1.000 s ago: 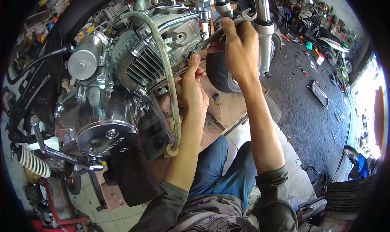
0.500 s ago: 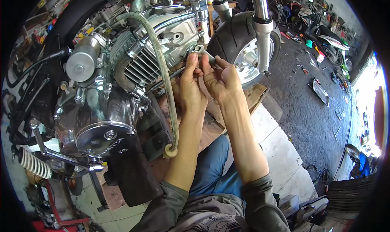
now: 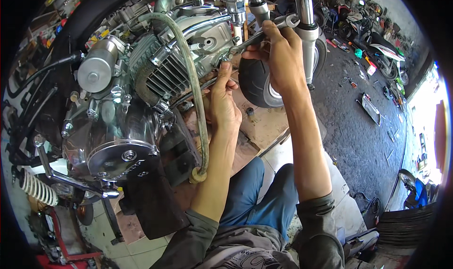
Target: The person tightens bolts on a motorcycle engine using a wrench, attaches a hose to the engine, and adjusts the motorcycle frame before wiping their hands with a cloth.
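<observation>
My right hand (image 3: 287,64) grips a combination wrench (image 3: 254,39). One end of the wrench sits by a small fastener at the lower right of the silver cylinder head (image 3: 216,35); its open jaw points up and right, past my fingers. My left hand (image 3: 222,104) is just below that fastener, thumb up against the underside of the head and fingers curled in. What those fingers hold, if anything, is hidden. A greenish hose (image 3: 191,75) with a yellowish end piece (image 3: 198,175) hangs down beside my left forearm. Left of it are the engine's cooling fins (image 3: 165,85).
A front wheel (image 3: 255,82) and a fork leg (image 3: 306,52) stand beyond my right hand. A polished engine cover (image 3: 123,158) and a cylindrical starter motor (image 3: 96,68) lie left. Tools and parts, including a metal tray (image 3: 370,108), are scattered on the dark floor at right.
My right hand has swung up and to the right with the wrench, whose shaft now shows clearly. The front wheel has turned or shifted slightly. My left hand has stayed nearly in place.
</observation>
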`<state>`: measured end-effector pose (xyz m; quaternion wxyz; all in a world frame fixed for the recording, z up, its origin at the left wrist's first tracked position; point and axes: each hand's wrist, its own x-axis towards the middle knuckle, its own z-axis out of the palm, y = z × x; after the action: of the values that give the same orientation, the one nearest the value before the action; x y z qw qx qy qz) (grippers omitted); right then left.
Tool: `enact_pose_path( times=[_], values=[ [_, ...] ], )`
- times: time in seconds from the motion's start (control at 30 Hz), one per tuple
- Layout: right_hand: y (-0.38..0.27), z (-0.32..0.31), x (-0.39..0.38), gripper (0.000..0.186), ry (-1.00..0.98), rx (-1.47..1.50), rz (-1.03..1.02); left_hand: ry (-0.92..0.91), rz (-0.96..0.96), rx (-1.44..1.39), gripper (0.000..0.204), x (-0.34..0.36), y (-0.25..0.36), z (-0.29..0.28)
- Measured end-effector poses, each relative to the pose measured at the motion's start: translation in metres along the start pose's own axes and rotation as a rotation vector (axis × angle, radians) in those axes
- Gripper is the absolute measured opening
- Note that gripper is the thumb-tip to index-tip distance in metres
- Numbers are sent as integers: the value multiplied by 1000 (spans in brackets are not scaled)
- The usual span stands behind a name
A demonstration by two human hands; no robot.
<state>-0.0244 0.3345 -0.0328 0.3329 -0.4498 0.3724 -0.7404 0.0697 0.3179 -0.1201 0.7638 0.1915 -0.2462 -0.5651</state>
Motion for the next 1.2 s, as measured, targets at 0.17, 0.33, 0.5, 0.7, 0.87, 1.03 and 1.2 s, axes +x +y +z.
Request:
enact_pose_path(
  times=[0.17, 0.33, 0.5, 0.7, 0.87, 1.03, 1.2],
  values=[
    [17, -5, 1, 23, 0, 41, 49, 15, -11, -2, 8, 1, -2, -1],
    [65, -9, -13, 25, 134, 736, 410, 39, 8, 0, 7, 4, -4, -1],
    [88, -9, -23, 25, 164, 1406, 844, -42, -87, -50, 10, 1, 1, -1],
    [53, -9, -25, 24, 230, 588, 187, 36, -25, -33, 12, 1, 1, 3],
    [16, -5, -5, 22, 44, 225, 75, 49, -15, -21, 14, 3, -2, -1],
    [11, -4, 3, 22, -9, 115, 144, 45, -36, 8, 9, 2, -2, -2],
    [50, -4, -10, 21, 173, 648, 362, 40, -1, -25, 9, 2, -1, 2]
  ],
)
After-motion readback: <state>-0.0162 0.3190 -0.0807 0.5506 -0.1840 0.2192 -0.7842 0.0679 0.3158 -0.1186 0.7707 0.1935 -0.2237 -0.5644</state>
